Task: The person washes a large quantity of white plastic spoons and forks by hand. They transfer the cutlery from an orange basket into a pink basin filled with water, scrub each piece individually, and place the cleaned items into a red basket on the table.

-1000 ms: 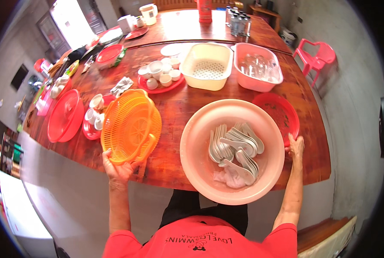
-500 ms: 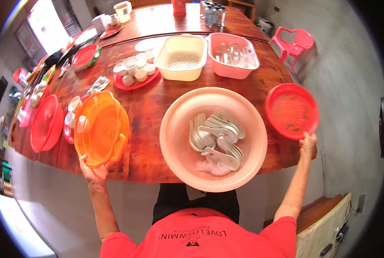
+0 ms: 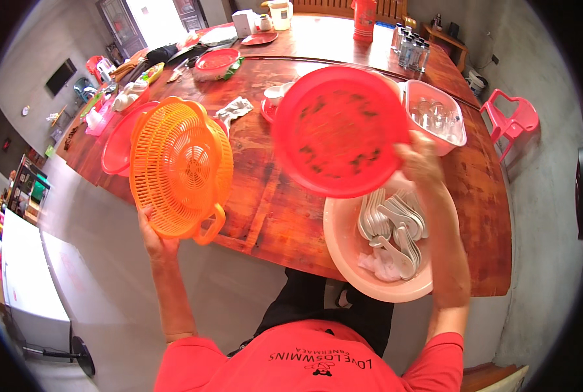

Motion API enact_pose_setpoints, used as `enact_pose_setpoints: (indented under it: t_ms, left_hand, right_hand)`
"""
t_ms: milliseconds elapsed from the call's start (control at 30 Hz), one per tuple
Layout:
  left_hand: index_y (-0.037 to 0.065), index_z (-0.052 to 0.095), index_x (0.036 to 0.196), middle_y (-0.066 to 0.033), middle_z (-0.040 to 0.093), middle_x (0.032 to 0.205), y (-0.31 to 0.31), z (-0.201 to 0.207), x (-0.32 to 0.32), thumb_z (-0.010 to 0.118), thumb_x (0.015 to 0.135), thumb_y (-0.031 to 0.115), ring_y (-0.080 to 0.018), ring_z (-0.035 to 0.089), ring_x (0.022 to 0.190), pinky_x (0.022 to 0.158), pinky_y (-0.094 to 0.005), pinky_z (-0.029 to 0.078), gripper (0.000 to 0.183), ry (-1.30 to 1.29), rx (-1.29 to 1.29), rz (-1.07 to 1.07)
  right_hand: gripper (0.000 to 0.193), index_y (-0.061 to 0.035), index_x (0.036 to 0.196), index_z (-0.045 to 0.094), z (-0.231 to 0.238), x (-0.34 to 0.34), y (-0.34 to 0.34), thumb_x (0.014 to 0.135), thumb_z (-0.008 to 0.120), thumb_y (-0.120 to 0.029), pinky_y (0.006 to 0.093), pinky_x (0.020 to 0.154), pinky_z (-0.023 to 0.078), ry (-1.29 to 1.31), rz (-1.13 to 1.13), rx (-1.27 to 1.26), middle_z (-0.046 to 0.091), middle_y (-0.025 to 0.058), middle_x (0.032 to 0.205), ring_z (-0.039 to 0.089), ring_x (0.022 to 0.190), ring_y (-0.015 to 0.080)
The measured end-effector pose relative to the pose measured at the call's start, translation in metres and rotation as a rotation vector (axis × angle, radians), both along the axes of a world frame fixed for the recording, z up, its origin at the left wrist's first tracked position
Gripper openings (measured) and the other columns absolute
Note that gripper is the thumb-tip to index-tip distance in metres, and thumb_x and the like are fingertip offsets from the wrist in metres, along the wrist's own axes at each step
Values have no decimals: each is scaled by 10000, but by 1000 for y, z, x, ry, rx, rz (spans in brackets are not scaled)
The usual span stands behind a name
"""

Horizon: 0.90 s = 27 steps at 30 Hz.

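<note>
My left hand (image 3: pixel 159 234) grips the lower rim of an orange plastic colander (image 3: pixel 187 163), which is tilted up above the table's left front edge. My right hand (image 3: pixel 422 160) is closed on the right rim of a round red tray (image 3: pixel 337 130) with a dark, blurred pattern on its face. The tray is raised over the middle of the table and hides part of what lies behind it. Below it, near the front edge, stands a large pale pink basin (image 3: pixel 343 245) with white soup spoons (image 3: pixel 404 219) and a wet whitish cloth (image 3: pixel 379 264) inside.
A pink tub (image 3: pixel 458 134) of glasses stands behind my right hand. White cups (image 3: pixel 274 96) show left of the tray, with a crumpled cloth (image 3: pixel 234 111) nearby. A red basin (image 3: pixel 118 147) sits behind the colander. A pink chair (image 3: pixel 510 121) stands by the right wall.
My right hand has swung the red tray from the table's right side leftward and up over the middle. My left hand has lifted the colander. The view has turned left.
</note>
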<state>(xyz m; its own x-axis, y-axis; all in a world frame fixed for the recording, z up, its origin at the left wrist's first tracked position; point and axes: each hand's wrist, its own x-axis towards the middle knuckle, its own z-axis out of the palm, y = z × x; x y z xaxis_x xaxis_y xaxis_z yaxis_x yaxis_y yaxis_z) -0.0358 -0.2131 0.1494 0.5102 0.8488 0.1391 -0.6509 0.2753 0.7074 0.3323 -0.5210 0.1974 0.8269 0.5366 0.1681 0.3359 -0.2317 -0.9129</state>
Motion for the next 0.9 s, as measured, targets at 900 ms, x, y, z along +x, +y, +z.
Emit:
enact_pose_setpoints:
  t_ms: [900]
  left_hand:
    - [-17,566,990,-165,639,866,47,-117,101,487,813,137,-264,619,840,742,-365,471,249,966,642,-28]
  right_hand:
    - [208,-24,985,597,-54,-34,59,778,586,-41,336,708,484,-612,191,-250,576,142,959,603,780,242]
